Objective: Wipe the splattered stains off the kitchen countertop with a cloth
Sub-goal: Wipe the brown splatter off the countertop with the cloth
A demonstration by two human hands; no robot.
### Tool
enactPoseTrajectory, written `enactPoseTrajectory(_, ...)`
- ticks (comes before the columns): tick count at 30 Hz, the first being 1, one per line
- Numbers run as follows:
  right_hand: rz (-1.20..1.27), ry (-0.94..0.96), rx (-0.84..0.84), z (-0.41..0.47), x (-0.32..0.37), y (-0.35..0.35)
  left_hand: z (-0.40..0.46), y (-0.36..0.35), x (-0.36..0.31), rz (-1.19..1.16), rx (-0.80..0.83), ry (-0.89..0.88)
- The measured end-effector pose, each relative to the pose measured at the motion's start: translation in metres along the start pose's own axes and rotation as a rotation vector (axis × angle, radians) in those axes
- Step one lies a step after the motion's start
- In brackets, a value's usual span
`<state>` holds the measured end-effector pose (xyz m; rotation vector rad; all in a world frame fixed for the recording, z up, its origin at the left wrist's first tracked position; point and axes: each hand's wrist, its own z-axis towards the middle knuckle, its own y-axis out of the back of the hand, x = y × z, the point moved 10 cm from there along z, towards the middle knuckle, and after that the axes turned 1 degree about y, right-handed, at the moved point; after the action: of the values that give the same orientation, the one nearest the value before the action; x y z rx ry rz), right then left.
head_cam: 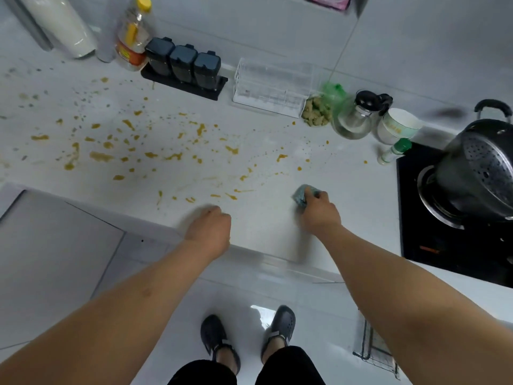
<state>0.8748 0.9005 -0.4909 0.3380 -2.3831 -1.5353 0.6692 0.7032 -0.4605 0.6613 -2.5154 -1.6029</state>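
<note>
Right hand (319, 209) gripped a blue-green cloth (302, 196) pressed on the white countertop (277, 226) at about 3 o'clock of centre, left hand (211, 227) rested at the counter's front edge with fingers curled, holding nothing, orange-brown stains (144, 147) spattered from 9 to 12 o'clock of the cloth, black pot (483, 168) at far 3 o'clock.

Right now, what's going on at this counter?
A person is wiping a white countertop. The right hand grips a blue-green cloth pressed on the counter near the stove side. The left hand rests on the counter's front edge, fingers curled, holding nothing. Yellow-brown stains cover most of the surface to the left of the cloth, so most of the wiping is not yet done.
</note>
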Motion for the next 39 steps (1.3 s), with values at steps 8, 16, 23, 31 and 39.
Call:
enactPoseTrajectory(8,0.012,0.067,0.016,0.016,0.101,-0.005,-0.008,-0.024,0.018,0.017,0.092,-0.044)
enactPoseTrajectory(16,-0.026,0.398,0.035,-0.02,0.137,-0.028,-0.001,-0.024,0.024,0.036,0.163,-0.036)
enactPoseTrajectory(23,0.062,-0.089,-0.026,0.01,0.005,-0.003,0.0,-0.026,0.028,0.014,0.158,-0.063)
enactPoseTrajectory(31,0.005,0.178,0.052,0.004,0.142,-0.012,0.007,-0.025,0.029,0.008,0.188,-0.05)
enactPoseTrajectory(39,-0.037,0.221,0.034,-0.026,0.07,-0.027,0.021,-0.01,0.028,-0.042,0.293,0.081)
